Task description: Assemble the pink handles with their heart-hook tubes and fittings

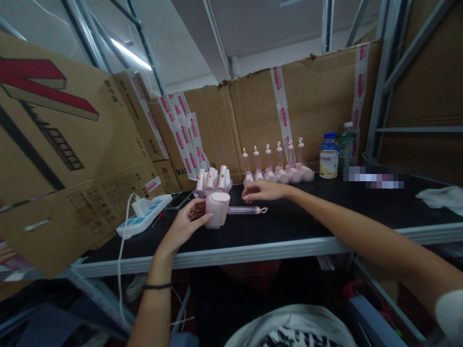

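My left hand (188,221) grips a pale pink rounded plastic case (216,210) from its left side, thumb in front, just above the front part of the black tabletop. Right behind the case, a clear pink tube with a loop at its end (248,210) lies pointing right; whether it joins the case is hidden. Over that tube hovers my right hand (263,191), fingers curled together and apart from it. Whether anything sits between those fingertips I cannot make out. Several small pink cylinders (212,179) stand grouped behind the case.
A row of several pink pieces with upright looped tubes (278,168) stands along the cardboard back wall (249,115). Two bottles (329,156) are right of it. At left lie a white power strip (144,217) and a phone (180,200). A white cloth (443,198) lies far right.
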`<state>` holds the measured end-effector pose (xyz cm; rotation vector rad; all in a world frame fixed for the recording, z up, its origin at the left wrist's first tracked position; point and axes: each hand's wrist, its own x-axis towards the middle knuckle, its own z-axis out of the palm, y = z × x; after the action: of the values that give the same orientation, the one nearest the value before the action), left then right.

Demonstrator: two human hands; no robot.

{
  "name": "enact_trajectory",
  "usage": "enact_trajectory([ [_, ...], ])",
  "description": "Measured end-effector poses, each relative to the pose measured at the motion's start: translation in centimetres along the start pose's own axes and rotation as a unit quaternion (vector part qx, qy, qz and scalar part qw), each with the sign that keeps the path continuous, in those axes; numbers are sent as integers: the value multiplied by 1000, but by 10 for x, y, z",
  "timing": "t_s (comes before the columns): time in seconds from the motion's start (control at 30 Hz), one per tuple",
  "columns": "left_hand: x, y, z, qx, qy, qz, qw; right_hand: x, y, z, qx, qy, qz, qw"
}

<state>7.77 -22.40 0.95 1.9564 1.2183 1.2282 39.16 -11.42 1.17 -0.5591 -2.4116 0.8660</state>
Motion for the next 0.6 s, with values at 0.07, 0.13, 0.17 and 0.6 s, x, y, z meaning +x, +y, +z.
enact_trajectory([
  [0.07, 0, 1, 1, 3, 1, 1, 1000, 0, -1, 0, -4, -5, 3, 1000],
  [0.13, 0, 2, 1, 5, 9, -2, 1000, 0, -1, 0, -11, -8, 3, 1000],
  [0.17, 0, 2, 2, 7, 13, -3, 1000, 0, -1, -1, -17, -7, 2, 1000],
  [0.6, 3, -7, -5, 36, 30, -13, 999, -1, 9, -13, -17, -51, 28, 998],
])
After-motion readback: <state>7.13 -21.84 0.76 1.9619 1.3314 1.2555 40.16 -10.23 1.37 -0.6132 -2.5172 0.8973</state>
